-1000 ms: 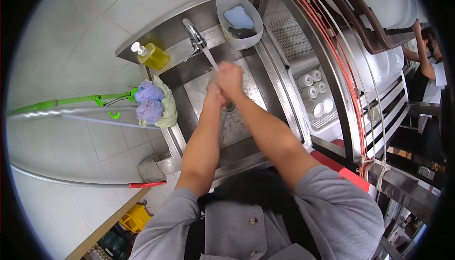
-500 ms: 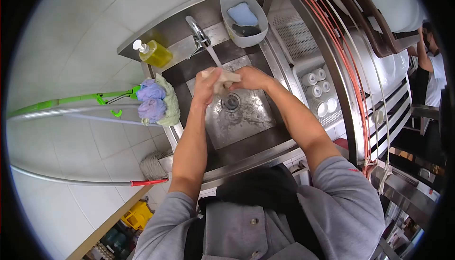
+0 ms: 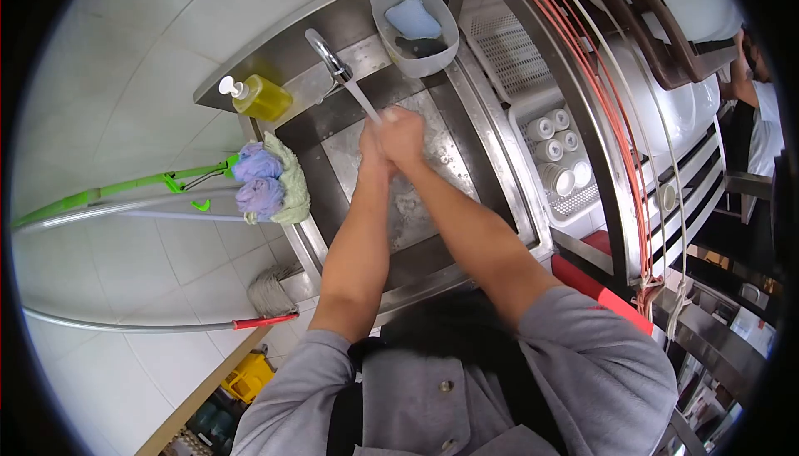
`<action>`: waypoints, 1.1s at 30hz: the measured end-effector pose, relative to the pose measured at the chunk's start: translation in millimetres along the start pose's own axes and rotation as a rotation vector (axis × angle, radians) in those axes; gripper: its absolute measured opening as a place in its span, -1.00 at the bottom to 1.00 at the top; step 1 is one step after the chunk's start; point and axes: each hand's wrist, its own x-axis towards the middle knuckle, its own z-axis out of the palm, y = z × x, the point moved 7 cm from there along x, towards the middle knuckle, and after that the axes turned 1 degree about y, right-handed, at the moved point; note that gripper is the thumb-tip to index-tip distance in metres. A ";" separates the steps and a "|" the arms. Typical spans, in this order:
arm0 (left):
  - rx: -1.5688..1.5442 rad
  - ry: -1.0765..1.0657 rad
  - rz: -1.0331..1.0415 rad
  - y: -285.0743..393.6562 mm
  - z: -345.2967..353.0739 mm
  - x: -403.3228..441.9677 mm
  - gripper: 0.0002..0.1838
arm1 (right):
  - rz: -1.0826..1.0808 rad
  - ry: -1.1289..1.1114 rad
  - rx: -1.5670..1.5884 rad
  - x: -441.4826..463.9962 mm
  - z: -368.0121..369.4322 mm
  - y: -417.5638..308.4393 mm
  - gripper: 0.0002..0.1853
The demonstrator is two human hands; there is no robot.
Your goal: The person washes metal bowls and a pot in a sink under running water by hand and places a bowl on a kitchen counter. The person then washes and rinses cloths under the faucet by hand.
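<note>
My left hand [image 3: 371,146] and my right hand [image 3: 404,133] are closed and pressed together over the sink [image 3: 329,216]. Water runs from the faucet [image 3: 331,57] onto them. The pale beige cloth that both hands held a moment ago is now hidden inside my fingers; no part of it shows elsewhere in the basin. Beneath my forearms, wet metal covers the sink bottom.
A yellow soap pump bottle [image 3: 265,98] stands left of the faucet, a clear container [image 3: 433,63] with a blue sponge [image 3: 414,19] to its right. Mop cloths [image 3: 260,180] hang at the left rim. White cups [image 3: 549,150] fill a basket at right. Another person [image 3: 761,115] is far right.
My hands have come together and bunched the cloth out of sight, with the right hand moving left over the left one. The view has shifted slightly.
</note>
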 end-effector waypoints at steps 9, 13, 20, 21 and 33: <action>0.641 0.163 -0.390 19.7 47.1 -58.4 -0.60 | 0.182 -0.397 0.101 51.5 -2.2 48.7 -0.61; 0.848 0.023 -0.014 62.4 58.0 -69.1 -0.64 | -0.228 -0.754 -0.158 22.2 -12.5 20.2 -0.32; 0.056 0.173 0.168 25.9 34.2 -92.6 -0.62 | 0.182 -0.782 0.566 21.5 -3.8 3.8 -0.67; 0.109 0.283 0.172 19.1 20.1 -82.6 -0.62 | 0.383 -0.668 0.705 9.2 9.0 2.2 -0.71; 0.389 0.250 -0.191 6.8 38.5 -50.2 -0.59 | -0.218 -0.087 -0.183 53.0 1.3 -3.2 -0.80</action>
